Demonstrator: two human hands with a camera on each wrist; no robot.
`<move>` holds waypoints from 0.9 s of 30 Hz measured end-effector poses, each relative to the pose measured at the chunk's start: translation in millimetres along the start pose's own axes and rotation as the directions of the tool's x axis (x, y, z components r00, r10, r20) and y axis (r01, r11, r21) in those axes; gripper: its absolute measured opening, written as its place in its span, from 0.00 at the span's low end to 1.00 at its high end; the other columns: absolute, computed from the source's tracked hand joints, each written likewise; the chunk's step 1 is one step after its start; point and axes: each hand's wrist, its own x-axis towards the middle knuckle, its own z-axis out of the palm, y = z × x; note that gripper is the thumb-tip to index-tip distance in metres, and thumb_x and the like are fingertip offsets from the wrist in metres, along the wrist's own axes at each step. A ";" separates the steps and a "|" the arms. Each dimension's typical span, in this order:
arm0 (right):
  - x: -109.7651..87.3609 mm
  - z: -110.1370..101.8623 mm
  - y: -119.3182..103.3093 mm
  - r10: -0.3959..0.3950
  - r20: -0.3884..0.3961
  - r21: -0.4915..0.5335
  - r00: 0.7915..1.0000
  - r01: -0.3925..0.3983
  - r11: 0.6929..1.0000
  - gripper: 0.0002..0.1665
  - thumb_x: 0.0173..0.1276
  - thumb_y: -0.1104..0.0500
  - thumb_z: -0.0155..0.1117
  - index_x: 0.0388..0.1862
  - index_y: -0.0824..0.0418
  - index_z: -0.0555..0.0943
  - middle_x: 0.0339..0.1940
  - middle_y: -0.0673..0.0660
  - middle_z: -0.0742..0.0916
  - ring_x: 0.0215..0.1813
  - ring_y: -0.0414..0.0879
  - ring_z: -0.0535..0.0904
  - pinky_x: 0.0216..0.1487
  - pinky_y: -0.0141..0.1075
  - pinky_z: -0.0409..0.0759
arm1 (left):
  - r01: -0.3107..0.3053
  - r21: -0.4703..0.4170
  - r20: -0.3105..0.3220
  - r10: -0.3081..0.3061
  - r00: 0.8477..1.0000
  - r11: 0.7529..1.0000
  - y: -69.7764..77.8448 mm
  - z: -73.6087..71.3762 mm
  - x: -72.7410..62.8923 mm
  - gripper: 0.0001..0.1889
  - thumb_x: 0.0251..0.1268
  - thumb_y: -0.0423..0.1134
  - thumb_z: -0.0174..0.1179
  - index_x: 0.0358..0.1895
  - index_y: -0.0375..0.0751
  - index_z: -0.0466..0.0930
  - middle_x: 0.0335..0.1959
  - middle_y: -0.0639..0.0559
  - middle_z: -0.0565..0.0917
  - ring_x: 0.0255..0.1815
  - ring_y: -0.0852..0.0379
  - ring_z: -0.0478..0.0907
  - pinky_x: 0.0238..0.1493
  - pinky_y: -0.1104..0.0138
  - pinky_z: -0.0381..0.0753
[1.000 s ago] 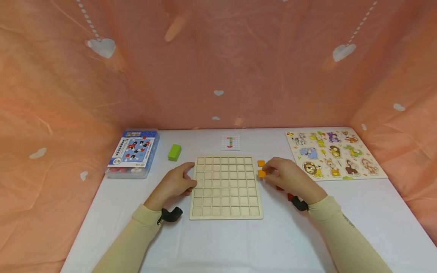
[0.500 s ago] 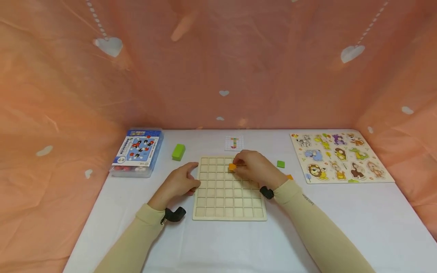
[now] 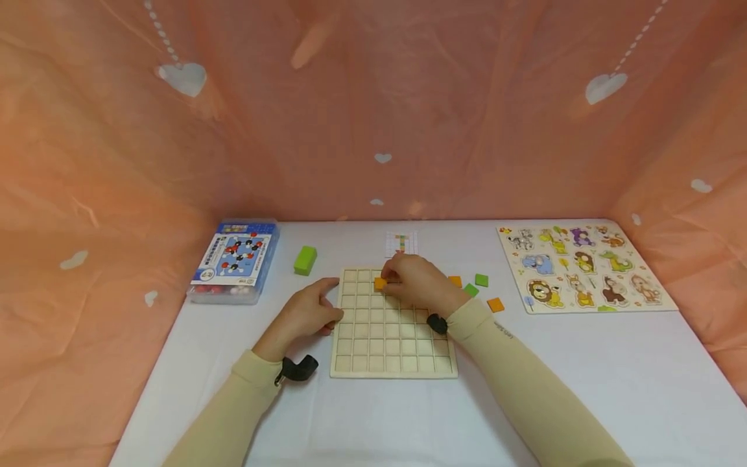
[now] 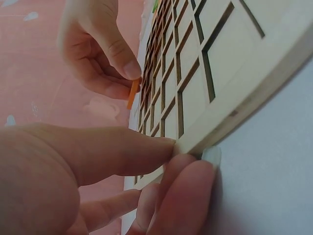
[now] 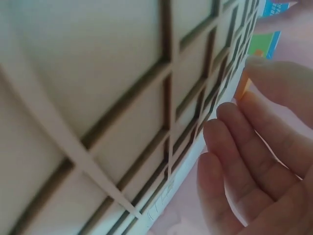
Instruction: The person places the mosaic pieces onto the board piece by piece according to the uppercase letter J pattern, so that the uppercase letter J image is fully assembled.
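Observation:
A pale wooden grid board [image 3: 392, 331] lies on the white table between the hands. My left hand [image 3: 306, 310] holds its left edge, thumb at the top of the rim and fingers bent against the side, as the left wrist view shows. Over the board's upper rows, my right hand [image 3: 417, 280] pinches an orange square tile [image 3: 380, 285] between thumb and index finger. From the left wrist view, that orange tile [image 4: 132, 94] stands on edge close over the grid. Its other fingers curl loosely below the thumb in the right wrist view.
Green tiles [image 3: 481, 280] and orange tiles [image 3: 495, 305] lie right of the board. A printed pattern card [image 3: 411, 244] is behind it. Further left are a green block [image 3: 305, 260] and a boxed molecule set [image 3: 233, 263]; an animal puzzle [image 3: 586, 267] lies at right.
My right hand has picked up an orange tile from the table beside the board and carried it left over the upper rows. My left hand keeps its place at the left edge.

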 end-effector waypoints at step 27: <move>1.5 7.8 -8.6 -0.020 0.004 -0.097 1.000 0.020 0.995 0.10 0.74 0.53 0.76 0.47 0.56 0.90 0.43 0.50 0.88 0.40 0.43 0.81 0.50 0.40 0.86 | -0.018 -0.030 -0.015 0.017 1.000 0.999 0.4 2.6 -1.6 0.40 0.68 0.33 0.69 0.83 0.43 0.65 0.33 0.46 0.85 0.28 0.55 0.83 0.31 0.67 0.88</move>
